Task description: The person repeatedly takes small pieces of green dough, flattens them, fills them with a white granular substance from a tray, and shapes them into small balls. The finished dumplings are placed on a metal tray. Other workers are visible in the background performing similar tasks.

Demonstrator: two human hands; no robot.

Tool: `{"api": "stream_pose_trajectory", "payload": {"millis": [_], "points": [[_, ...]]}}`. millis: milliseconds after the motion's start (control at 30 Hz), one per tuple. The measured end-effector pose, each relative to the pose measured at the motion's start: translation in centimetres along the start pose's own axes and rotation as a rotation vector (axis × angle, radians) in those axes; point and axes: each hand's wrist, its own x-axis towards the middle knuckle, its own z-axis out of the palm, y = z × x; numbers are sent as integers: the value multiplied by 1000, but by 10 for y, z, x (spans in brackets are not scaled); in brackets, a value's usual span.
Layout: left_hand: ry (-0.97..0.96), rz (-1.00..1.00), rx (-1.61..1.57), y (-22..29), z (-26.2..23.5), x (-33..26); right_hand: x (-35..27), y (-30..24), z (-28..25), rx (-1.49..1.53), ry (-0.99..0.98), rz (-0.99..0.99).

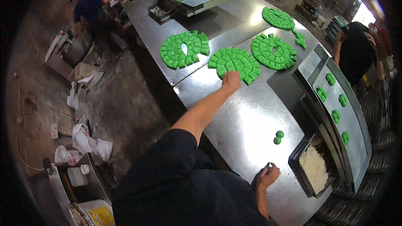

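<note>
The left hand (231, 81) curls its fingers at a round, green, segmented slab (234, 62); the right hand (267, 177) curls near two smooth green balls (277, 140). Whether either grasps anything, I cannot tell.

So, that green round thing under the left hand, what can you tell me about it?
The green dough round looks soft and slightly glossy, bright green all over. It is made of many small blocky pieces packed side by side in curved rows, giving a scalloped, uneven rim. It lies flat on the shiny metal table, between two similar rounds with gaps in their middles. The person's left hand is at its near edge, covering part; whether the fingers grip a piece is hidden.
</note>
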Motion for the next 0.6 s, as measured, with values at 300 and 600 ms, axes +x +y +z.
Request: {"api": "stream_pose_trajectory", "payload": {"millis": [300,600], "points": [[-168,178,-372,58,-7,-163,25,20,-6,-14,-26,24],[150,349,-141,50,16,-252,63,-5,-12,77,-97,-15]]}}
